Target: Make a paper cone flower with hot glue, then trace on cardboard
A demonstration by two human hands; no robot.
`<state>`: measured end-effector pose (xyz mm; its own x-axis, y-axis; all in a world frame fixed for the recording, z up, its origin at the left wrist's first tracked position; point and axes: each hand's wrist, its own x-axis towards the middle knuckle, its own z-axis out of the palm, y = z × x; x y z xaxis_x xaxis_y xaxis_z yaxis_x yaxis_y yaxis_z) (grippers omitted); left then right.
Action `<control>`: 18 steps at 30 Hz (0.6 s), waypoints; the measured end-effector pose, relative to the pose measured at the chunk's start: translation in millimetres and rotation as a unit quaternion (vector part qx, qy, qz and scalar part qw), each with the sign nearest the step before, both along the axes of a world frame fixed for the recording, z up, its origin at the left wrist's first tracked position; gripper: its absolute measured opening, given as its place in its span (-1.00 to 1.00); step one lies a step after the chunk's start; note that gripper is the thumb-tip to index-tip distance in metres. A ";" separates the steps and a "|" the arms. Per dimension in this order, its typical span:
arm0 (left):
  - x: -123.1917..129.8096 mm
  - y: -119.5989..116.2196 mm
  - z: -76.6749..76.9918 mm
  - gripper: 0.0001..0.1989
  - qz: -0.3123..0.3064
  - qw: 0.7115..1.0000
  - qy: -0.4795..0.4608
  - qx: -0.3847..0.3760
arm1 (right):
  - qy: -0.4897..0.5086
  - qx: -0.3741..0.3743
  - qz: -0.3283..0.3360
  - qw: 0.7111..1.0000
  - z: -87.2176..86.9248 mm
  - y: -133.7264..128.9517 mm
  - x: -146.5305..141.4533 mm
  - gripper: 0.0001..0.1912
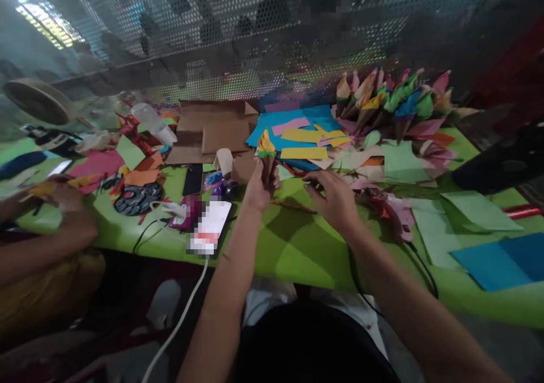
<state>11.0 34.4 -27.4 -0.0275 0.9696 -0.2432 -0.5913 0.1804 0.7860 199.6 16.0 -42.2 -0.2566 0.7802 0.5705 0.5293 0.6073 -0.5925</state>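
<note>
A paper cone (267,155) with a yellow swirled top, a green band and a brown body stands upright in my left hand (260,187), whose fingers wrap round its lower part. My right hand (334,197) is to the right of it, apart from the cone, with its fingers bent and spread and nothing visible between them. Beneath and between the hands is the green tabletop (293,241), where a thin brown strip (293,206) lies. Behind the hands are yellow paper strips (304,153) on a blue sheet (272,125).
Many finished paper cones (403,102) stand at the back right. A pink glue gun (399,218) lies right of my right hand. A white phone (212,224) on a cable and a black tape roll (138,198) are at the left. Another person's hands (63,196) work at the far left.
</note>
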 end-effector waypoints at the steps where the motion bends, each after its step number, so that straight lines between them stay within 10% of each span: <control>1: -1.7 0.3 1.1 -0.57 0.007 1.000 0.000 0.003 | -0.009 -0.005 0.008 1.000 -1.0 0.3 -0.8 -0.84; 18: -35.2 -1.3 13.8 -0.69 0.155 0.984 -0.041 0.082 | -0.091 -0.023 0.056 0.994 -38.1 6.0 -12.8 -0.79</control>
